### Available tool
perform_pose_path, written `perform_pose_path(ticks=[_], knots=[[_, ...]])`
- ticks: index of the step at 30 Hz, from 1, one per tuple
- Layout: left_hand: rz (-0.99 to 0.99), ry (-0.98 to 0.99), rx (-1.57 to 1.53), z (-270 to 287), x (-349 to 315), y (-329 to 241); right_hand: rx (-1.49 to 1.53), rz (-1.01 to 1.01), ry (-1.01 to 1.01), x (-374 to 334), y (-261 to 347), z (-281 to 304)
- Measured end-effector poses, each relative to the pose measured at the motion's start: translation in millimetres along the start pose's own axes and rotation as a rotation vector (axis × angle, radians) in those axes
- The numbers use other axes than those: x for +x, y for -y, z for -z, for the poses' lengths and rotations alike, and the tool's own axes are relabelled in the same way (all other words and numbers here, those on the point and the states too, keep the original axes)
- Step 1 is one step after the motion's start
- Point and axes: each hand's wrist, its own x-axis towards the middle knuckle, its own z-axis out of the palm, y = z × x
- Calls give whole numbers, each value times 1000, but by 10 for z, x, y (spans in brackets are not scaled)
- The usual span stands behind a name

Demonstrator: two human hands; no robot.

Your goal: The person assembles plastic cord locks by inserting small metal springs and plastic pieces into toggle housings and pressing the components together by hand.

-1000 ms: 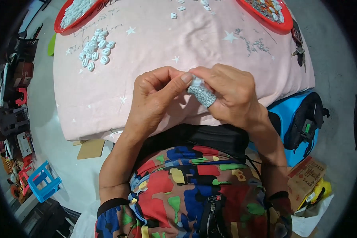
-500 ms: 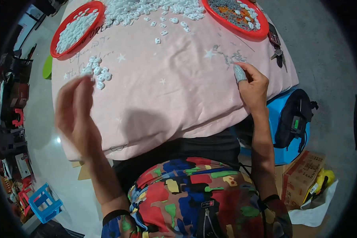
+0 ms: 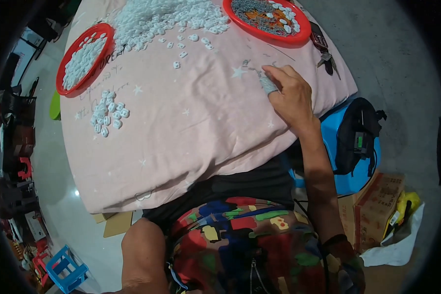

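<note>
- A pink cloth (image 3: 181,142) covers the work surface, printed with pale stars and dark lettering; it is creased along the near edge.
- Grey floor (image 3: 402,63) shows on the right; a blue stool (image 3: 66,269) stands at the lower left, among clutter along the left side.
- Right of the cloth, a black bag (image 3: 360,132) lies on a blue container (image 3: 330,132), with a cardboard box (image 3: 377,210) and a white bag (image 3: 397,250) nearer the person.
- A dark phone-like device (image 3: 318,35) and keys (image 3: 328,61) rest near the cloth's right edge.
- Small grey pieces (image 3: 247,63) lie on the cloth beside the right hand's fingertips, thin and metallic-looking; many more fill the right red tray (image 3: 279,41), mixed with white ones.
- White pieces (image 3: 110,113), small and rounded with recessed middles, form a loose cluster at left; a left red tray (image 3: 60,81) and a big heap (image 3: 166,14) hold others.
- The right hand (image 3: 291,93) reaches over the grey pieces, index finger and grey-wrapped thumb slightly apart; whether something tiny sits between them cannot be told.
- Only the bent left arm (image 3: 142,250) shows; its fingers' state cannot be told.
</note>
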Motion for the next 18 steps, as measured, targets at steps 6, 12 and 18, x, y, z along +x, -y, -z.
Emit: perform_pose_path(ticks=[6, 12, 18], knots=[[-164, -36, 104, 169, 95, 148, 6, 35, 102, 93, -28, -6], [-321, -75, 227, 220, 129, 225, 45, 65, 51, 224, 48, -68], [-523, -90, 431, -134, 248, 215, -93, 107, 168, 308, 32, -184]])
